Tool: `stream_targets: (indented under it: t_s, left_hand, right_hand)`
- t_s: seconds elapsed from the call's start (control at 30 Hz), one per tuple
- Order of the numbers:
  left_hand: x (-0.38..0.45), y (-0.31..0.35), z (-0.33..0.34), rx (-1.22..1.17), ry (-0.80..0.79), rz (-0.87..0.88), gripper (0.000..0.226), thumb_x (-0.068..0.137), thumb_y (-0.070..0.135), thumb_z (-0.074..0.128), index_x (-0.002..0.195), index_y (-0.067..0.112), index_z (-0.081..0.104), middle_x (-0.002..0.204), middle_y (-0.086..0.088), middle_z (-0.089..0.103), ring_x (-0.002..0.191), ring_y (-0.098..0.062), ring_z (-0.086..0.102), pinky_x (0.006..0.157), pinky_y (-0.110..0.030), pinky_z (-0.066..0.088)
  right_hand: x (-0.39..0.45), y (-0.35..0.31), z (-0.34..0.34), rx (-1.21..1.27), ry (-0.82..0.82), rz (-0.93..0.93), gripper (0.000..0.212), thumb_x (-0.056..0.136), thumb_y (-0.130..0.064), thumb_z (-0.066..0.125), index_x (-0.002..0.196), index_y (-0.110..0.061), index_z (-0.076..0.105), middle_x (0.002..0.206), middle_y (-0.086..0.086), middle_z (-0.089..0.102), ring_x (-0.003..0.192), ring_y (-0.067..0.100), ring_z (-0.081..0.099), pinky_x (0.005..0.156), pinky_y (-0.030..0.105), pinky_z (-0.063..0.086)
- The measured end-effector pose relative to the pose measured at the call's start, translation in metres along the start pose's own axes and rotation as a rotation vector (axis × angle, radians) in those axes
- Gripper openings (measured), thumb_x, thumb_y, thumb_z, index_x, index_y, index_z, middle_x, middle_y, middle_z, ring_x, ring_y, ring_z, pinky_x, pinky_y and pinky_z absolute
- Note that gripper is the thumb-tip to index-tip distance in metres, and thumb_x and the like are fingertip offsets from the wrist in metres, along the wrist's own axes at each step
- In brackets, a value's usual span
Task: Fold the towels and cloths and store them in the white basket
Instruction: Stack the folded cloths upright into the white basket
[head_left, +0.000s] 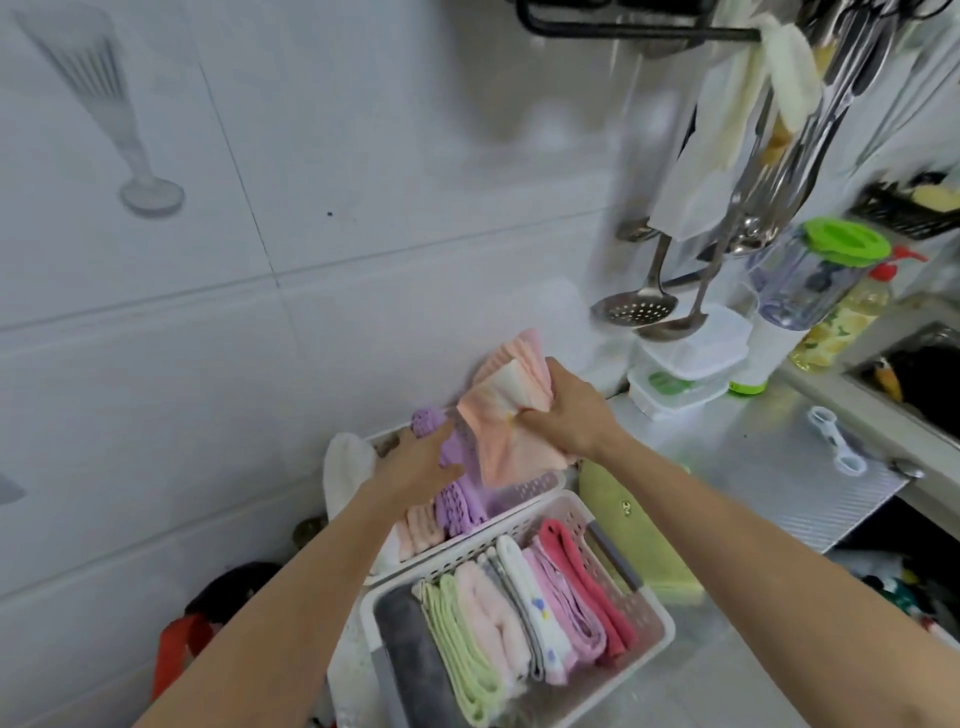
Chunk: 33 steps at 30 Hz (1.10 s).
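Far L of both hands, low by the wall, sits a red-and-black bag, partly hidden. Just L of the left hand a white cloth hangs over the end of the far white basket.

Left hand reaches into that far basket, fingers curled on a purple cloth w/ a bumpy weave; the cloth stands on edge, long axis running away from the person toward the wall. Pale pink folded cloths sit just beneath the left wrist in the same basket.

Between and below the two forearms is the near white basket, perforated walls, long axis L-R. In it, folded cloths stand on edge in a row, folds up: grey, light green, pale pink, white w/ small print, pink, red.

Right hand is raised over the far basket, gripping a peach-and-white striped cloth bunched in the fist; the cloth hangs down, lower edge touching the basket's far end.

Under the right forearm a yellow-green pad lies flat on the tabletop. R of the right hand: stacked clear lidded boxes, a white opener tool, a blender jar w/ green lid, a bottle of yellow liquid. Ladles and a slotted spoon hang above. No writing legible.
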<state>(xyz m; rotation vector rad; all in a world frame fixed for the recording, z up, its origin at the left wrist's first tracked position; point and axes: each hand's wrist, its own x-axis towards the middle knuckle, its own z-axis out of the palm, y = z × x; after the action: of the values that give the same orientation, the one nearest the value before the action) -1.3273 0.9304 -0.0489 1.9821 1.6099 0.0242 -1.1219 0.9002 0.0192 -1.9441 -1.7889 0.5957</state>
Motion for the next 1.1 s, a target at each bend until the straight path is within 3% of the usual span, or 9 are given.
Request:
stream_targets:
  t_s: [0.1,0.27,0.37,0.53,0.77,0.87,0.93,1.1]
  left_hand:
    - [-0.001,0.005,0.005,-0.065,-0.039,-0.008,0.051,0.09,0.039,0.058,0.137,0.022,0.049,0.139,-0.015,0.049,0.126,-0.026,0.048,0.102,-0.027,0.039]
    - [-0.013,0.003,0.009,-0.054,0.016,-0.041,0.077,0.07,0.046,0.076,0.134,0.014,0.048,0.132,-0.016,0.049,0.125,-0.031,0.043,0.099,-0.033,0.036]
    - [-0.018,-0.005,0.009,-0.087,0.067,-0.023,0.091,0.048,0.062,0.066,0.123,0.012,0.056,0.122,-0.015,0.058,0.12,-0.035,0.046,0.094,-0.033,0.038]
    - [-0.022,-0.01,0.006,-0.084,0.028,-0.059,0.087,0.076,0.034,0.077,0.146,0.01,0.032,0.147,-0.016,0.036,0.137,-0.03,0.028,0.109,-0.031,0.025]
    - [-0.019,-0.014,0.006,-0.104,0.026,-0.061,0.088,0.074,0.033,0.079,0.145,0.008,0.034,0.145,-0.018,0.04,0.135,-0.03,0.033,0.108,-0.03,0.026]
    - [-0.019,-0.014,0.006,-0.103,0.04,-0.052,0.087,0.072,0.032,0.08,0.144,0.007,0.037,0.143,-0.016,0.044,0.134,-0.031,0.035,0.108,-0.031,0.028]
    - [-0.018,-0.014,0.007,-0.102,0.053,-0.043,0.086,0.071,0.031,0.081,0.142,0.007,0.039,0.14,-0.016,0.047,0.132,-0.031,0.037,0.106,-0.032,0.031]
    - [-0.015,-0.016,0.01,-0.136,0.044,-0.03,0.07,0.065,0.037,0.083,0.124,0.015,0.054,0.123,-0.011,0.057,0.118,-0.029,0.045,0.094,-0.032,0.037]
  right_hand:
    - [0.005,0.003,-0.001,-0.016,-0.039,0.007,0.06,0.06,-0.049,0.051,0.108,-0.014,0.045,0.101,0.008,0.064,0.095,0.034,0.058,0.076,0.037,0.043]
    - [0.017,0.001,0.002,0.079,-0.122,-0.023,0.051,0.067,-0.044,0.062,0.106,-0.015,0.048,0.1,0.003,0.061,0.093,0.026,0.056,0.075,0.034,0.041]
    - [0.026,-0.004,0.012,0.088,-0.194,-0.027,0.041,0.078,-0.03,0.069,0.109,-0.011,0.049,0.106,0.006,0.061,0.099,0.028,0.056,0.077,0.034,0.042]
    - [0.039,-0.004,0.022,-0.346,-0.232,-0.064,0.044,0.083,-0.034,0.064,0.112,-0.009,0.044,0.111,0.012,0.06,0.102,0.032,0.056,0.07,0.029,0.034]
    - [0.03,-0.035,0.061,-0.495,-0.071,-0.035,0.032,0.095,-0.025,0.046,0.121,-0.007,0.043,0.115,0.013,0.061,0.106,0.032,0.059,0.076,0.035,0.042]
    - [0.034,-0.039,0.092,-0.654,-0.039,-0.038,0.043,0.098,-0.01,0.038,0.136,0.007,0.029,0.122,0.018,0.058,0.109,0.033,0.06,0.085,0.037,0.05]
    - [0.033,-0.039,0.105,-0.724,-0.073,-0.067,0.048,0.098,-0.008,0.036,0.14,0.01,0.021,0.122,0.022,0.057,0.106,0.037,0.061,0.084,0.041,0.053]
    - [0.014,-0.027,0.107,-0.483,-0.257,-0.049,0.058,0.09,-0.015,0.054,0.139,-0.004,0.024,0.114,0.014,0.06,0.103,0.032,0.06,0.073,0.034,0.042]
